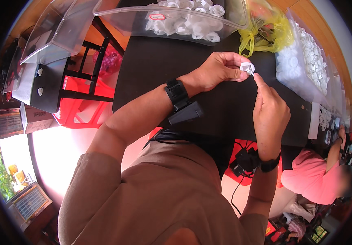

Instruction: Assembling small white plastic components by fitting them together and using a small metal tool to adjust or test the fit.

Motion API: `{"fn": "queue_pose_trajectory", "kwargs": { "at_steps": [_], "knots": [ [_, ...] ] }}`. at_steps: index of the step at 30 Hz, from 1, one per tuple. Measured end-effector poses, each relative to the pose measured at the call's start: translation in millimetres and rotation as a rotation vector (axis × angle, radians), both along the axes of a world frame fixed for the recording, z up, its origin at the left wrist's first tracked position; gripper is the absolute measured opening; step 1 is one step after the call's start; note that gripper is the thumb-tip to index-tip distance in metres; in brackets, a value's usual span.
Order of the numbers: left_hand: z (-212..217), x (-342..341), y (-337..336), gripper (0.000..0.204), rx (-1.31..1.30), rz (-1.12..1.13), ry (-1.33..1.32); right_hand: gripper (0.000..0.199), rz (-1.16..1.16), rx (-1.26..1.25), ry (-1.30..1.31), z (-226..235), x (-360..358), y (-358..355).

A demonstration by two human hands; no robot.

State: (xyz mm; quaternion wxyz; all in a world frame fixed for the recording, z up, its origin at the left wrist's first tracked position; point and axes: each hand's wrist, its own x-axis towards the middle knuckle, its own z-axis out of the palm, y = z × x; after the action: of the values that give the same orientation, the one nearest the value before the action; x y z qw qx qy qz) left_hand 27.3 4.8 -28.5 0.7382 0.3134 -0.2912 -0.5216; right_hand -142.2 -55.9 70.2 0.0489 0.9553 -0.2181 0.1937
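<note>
Above the dark table (pixel 159 69), my left hand (pixel 219 72) pinches a small round white plastic part (pixel 247 67) between thumb and fingers. My right hand (pixel 271 111) comes up from the lower right, its fingers curled and its index fingertip at the lower edge of that part. Whether something small sits in the right fingertips is too fine to make out. Both wrists wear black straps, and a dark box-shaped device (pixel 186 113) hangs from the left one.
A see-through bin (pixel 123 20) of white parts stands at the far edge. Beside it lie a yellow plastic bag (pixel 247 38) and another bin of white parts (pixel 292 67). A red stool (pixel 76 112) is at left. A co-worker in pink (pixel 313 175) sits at right.
</note>
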Motion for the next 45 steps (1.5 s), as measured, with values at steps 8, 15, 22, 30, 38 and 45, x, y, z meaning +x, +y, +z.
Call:
{"fn": "queue_pose_trajectory", "kwargs": {
  "at_steps": [8, 15, 22, 30, 38, 45],
  "knots": [
    [-0.1, -1.6, -0.1, 0.032, 0.008, 0.015, -0.009, 0.035, -0.004, -0.093, 0.08, 2.1, 2.2, 0.8],
    [1.2, -2.5, 1.8, 0.032, 0.077, 0.021, -0.128, 0.035, -0.041, -0.147, 0.218, 4.5, 3.2, 4.7],
    [3.6, -0.9, 1.5, 0.033, 0.055, 0.067, -0.039, 0.035, -0.031, -0.148, 0.167, 9.2, 0.2, 0.2],
    [0.7, -0.7, 0.3, 0.035, 0.024, 0.059, -0.014, 0.035, -0.021, -0.131, 0.096, 8.0, 1.0, 2.8],
    [1.9, -1.8, 0.1, 0.034, 0.038, 0.055, -0.03, 0.035, -0.023, -0.154, 0.122, 5.3, 3.2, 0.9],
    [1.6, -1.8, 0.3, 0.034, 0.037, 0.055, -0.028, 0.035, -0.007, -0.175, 0.153, 6.8, 4.5, -0.8]
  ]
}}
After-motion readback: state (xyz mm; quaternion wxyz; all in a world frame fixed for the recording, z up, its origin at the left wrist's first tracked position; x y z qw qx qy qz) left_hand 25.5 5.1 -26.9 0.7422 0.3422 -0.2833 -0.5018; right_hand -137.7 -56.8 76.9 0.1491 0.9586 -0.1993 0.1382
